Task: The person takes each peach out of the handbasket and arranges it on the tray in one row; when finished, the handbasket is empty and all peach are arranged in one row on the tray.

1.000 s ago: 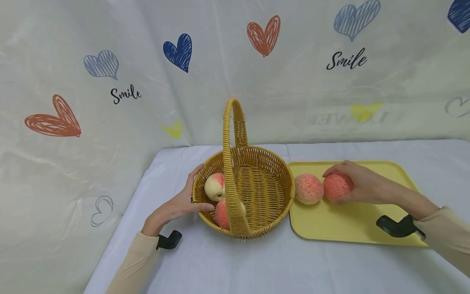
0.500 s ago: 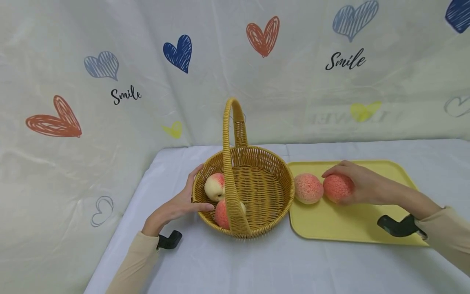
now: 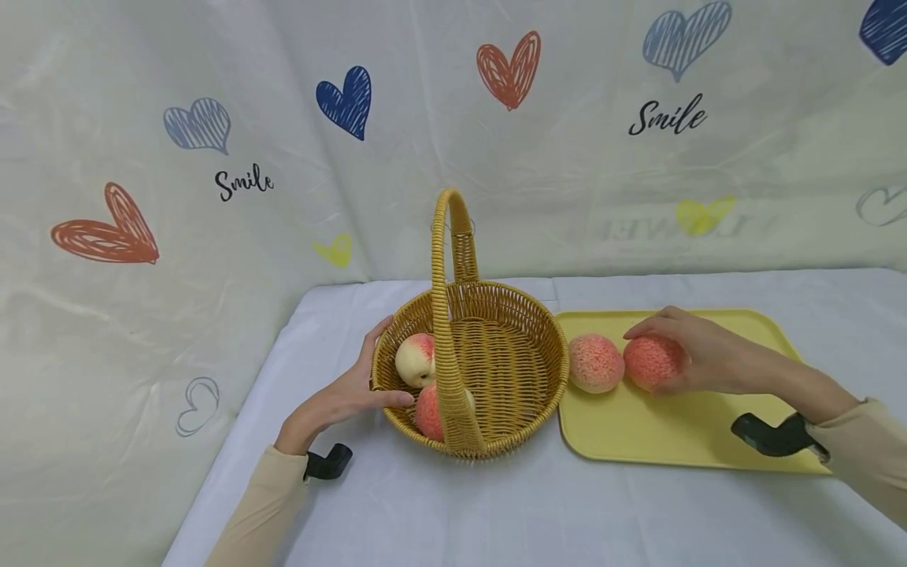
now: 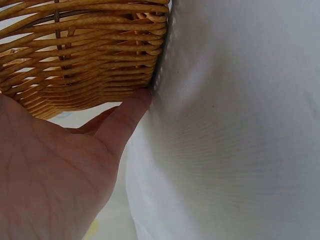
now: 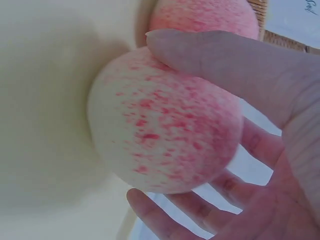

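A: What is each hand doing?

B: The right hand (image 3: 708,354) holds the coral peach (image 3: 653,362) at the yellow tray (image 3: 659,433), fingers bowed round its far side, thumb on the near side. The left hand (image 3: 347,398) grips the wicker basket (image 3: 513,370) by its left side, thumb over the rim.

A: Is the coral peach off the tray?

B: I can't be sure. From above its underside is hidden, and the right wrist view doesn't settle whether they touch.

A: What makes for a good grip here?

B: Thumb and fingers should bear on opposite sides, at the widest part, so it can't roll out. A light squeeze is probably enough; a soft surface might dent.

A: Anything crowding it?

B: The pink-speckled peach (image 3: 597,364) sits just beside it, on the side toward the basket. I'd raise the coral peach straight up before any sideways move, so its neighbour isn't nudged.

A: And the left hand's share?

B: Steadying, I'd judge. Low pressure on the wall would suit, since the tall handle (image 3: 441,315) could make the basket tippy. Inside, the cream peach (image 3: 413,362) and red peach (image 3: 428,413) lie toward the left, so a tilt could set them rolling.
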Action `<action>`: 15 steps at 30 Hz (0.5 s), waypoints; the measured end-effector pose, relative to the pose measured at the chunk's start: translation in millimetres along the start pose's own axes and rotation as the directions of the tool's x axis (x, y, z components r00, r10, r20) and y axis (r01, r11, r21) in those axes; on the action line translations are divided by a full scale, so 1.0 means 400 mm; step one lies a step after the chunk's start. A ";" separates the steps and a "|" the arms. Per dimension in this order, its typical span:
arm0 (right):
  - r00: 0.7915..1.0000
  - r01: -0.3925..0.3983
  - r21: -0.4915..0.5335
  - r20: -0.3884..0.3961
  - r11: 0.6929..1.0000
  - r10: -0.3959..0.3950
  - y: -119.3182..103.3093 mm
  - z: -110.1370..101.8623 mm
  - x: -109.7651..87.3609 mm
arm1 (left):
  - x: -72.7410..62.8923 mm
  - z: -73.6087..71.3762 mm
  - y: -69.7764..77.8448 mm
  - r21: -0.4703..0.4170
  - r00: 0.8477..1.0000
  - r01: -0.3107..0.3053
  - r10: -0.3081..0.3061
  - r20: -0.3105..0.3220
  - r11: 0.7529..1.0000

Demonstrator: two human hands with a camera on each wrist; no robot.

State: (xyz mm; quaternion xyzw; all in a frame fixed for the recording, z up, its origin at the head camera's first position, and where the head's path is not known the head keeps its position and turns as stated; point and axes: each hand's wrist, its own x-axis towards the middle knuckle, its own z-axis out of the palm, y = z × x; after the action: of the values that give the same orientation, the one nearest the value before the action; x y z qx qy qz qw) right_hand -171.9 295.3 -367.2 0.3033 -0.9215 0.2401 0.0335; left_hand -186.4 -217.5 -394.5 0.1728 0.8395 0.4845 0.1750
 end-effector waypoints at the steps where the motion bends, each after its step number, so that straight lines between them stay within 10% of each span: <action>1: 1.000 -0.017 0.014 0.007 1.000 0.017 -0.004 -0.007 0.000 | 0.000 0.000 0.000 -0.006 1.000 -0.001 0.001 0.004 1.000; 15: 0.997 0.079 0.069 0.008 0.994 -0.080 -0.196 -0.063 0.100 | 0.008 -0.002 -0.007 -0.059 0.999 -0.017 0.018 0.026 0.998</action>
State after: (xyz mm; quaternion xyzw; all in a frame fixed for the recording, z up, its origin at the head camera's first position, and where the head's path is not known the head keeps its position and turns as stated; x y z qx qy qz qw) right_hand -161.8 230.4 -303.4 0.3421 -0.9000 0.2686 0.0277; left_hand -190.1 -218.0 -397.1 0.1814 0.8209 0.5082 0.1871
